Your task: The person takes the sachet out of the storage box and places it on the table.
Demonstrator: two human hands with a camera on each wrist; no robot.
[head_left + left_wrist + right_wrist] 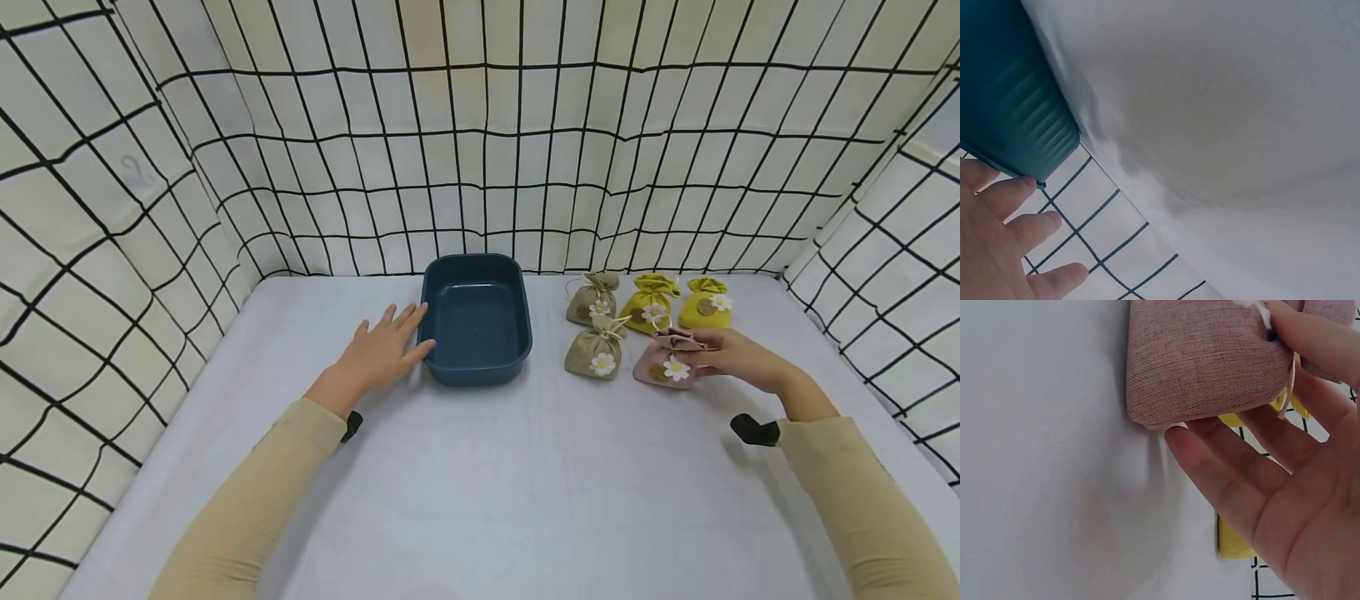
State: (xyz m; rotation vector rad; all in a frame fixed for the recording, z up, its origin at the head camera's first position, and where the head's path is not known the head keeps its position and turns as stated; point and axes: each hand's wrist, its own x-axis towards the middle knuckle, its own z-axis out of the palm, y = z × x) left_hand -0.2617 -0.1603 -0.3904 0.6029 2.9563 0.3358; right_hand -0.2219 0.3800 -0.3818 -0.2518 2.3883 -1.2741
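Note:
In the head view a dark teal rectangular bin [480, 375] stands near the back of the table. My left hand [381, 354] is at its left side with fingers spread, fingertips on or by the rim; the bin's wall [1016, 94] fills a corner of the left wrist view. My right hand [738, 360] holds a pink drawstring pouch [660, 367] with a white flower. Its thumb lies on the front of the pink cloth [1210, 362], the other fingers behind and below.
Behind the pink pouch are two yellow pouches [651, 304] [705, 307]. Two grey-beige pouches [592, 300] [594, 354] lie to its left. Black wire grid panels [480, 133] surround the white table [480, 492] at the back and sides.

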